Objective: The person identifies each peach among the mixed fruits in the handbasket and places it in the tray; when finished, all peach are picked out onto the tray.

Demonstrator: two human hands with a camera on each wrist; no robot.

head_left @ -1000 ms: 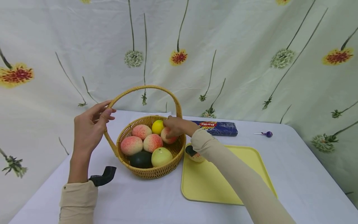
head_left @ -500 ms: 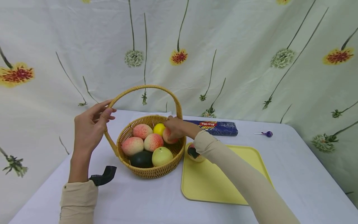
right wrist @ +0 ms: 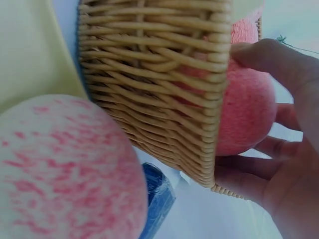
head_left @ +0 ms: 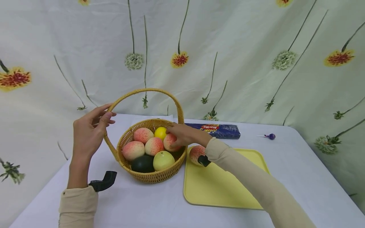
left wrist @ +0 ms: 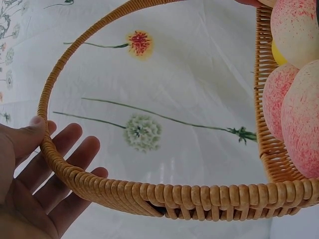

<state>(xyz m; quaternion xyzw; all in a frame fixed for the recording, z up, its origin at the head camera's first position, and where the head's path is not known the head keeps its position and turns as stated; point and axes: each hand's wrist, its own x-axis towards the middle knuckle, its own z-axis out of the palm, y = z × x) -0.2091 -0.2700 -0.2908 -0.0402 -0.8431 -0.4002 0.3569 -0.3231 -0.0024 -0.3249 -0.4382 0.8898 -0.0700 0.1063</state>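
Observation:
A wicker basket with a tall arched handle stands left of the table's middle. My left hand holds the left side of that handle, its thumb and fingers on either side in the left wrist view. Reaching over the basket's right rim, my right hand grips a peach with thumb and fingers around it. Beside it in the basket lie several more peaches, a lemon-yellow fruit, a dark green fruit and a pale green round fruit.
A yellow tray lies right of the basket, with another peach at its back left corner. Behind are a blue Barilla pasta pack and a purple lollipop. A flowered cloth hangs behind the table.
My right wrist has turned slightly and shifted a little, uncovering more of the peach on the tray. The right hand stays at the peach in the basket; the left hand keeps its place.

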